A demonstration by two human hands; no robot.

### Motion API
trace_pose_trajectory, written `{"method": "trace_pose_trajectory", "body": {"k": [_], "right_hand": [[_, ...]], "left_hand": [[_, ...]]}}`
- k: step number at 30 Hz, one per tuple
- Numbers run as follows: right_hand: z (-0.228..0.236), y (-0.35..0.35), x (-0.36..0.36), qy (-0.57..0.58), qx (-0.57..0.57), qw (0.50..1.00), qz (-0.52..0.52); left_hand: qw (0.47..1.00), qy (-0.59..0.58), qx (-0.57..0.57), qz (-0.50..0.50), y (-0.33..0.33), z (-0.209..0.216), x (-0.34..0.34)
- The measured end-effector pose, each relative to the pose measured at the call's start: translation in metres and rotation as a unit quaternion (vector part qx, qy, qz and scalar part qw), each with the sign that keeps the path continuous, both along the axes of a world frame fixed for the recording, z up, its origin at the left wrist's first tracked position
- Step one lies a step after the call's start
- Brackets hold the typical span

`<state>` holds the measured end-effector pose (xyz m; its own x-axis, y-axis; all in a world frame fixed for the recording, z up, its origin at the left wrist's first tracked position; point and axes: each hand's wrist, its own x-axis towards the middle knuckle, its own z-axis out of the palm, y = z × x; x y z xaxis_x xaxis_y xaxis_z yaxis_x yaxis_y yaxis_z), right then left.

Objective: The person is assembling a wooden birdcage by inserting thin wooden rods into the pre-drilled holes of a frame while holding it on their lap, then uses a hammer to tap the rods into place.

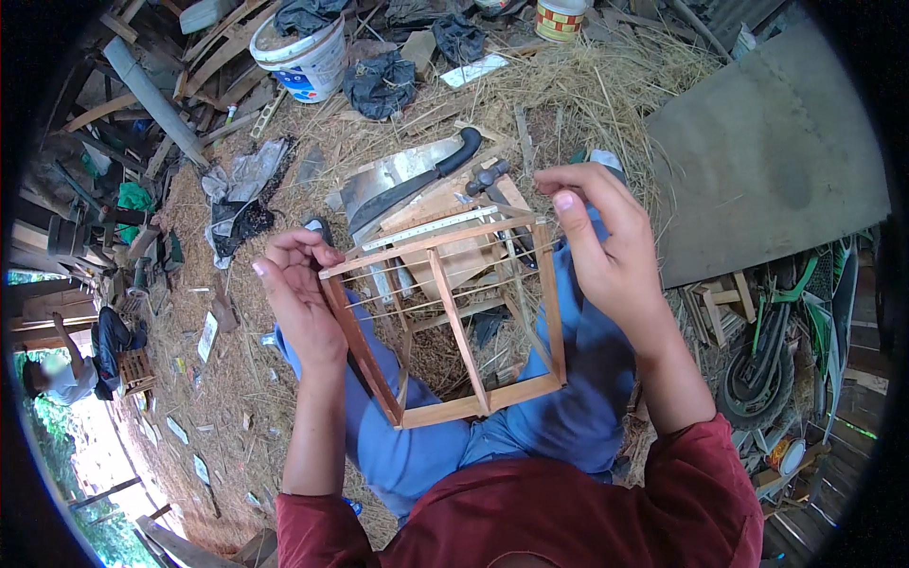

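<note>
A small wooden frame [443,312], like a cage of thin slats with slender rods strung across it, rests on my lap between my knees. Beside its upper left corner is my left hand [305,308], fingers loosely bent and thumb apart, holding nothing that I can see. My right hand [606,232] hovers by the upper right corner, thumb and fingers spread apart with no visible object between them. Beyond the frame, a machete [417,185] with a black handle lies across a metal sheet and boards. A hammer [489,178] sits to its right, its handle partly behind the frame.
Straw and scraps cover the ground. A white bucket [301,59] and black plastic [379,85] lie ahead. At right stand a large grey board [772,156] and a motorbike wheel [757,383]. Another person [71,374] is at far left.
</note>
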<state>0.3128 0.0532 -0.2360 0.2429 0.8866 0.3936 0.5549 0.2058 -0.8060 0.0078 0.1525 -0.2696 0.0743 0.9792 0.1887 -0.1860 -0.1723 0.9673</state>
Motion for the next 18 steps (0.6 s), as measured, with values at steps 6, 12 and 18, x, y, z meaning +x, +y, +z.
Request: {"method": "trace_pose_trajectory", "body": {"k": [6,12,18], "right_hand": [[-0.010,0.002,-0.004,0.170,-0.053,0.984,0.014],[-0.039,-0.003,-0.008,0.167,-0.013,0.985,-0.026],[-0.010,-0.025,0.000,0.045,-0.046,0.997,-0.041]], "left_hand": [[0.993,0.108,0.037,0.009,0.004,-0.003,0.001],[0.974,0.213,0.071,-0.013,-0.003,0.005,0.006],[0.946,0.274,0.174,0.010,-0.004,0.004,-0.002]]}}
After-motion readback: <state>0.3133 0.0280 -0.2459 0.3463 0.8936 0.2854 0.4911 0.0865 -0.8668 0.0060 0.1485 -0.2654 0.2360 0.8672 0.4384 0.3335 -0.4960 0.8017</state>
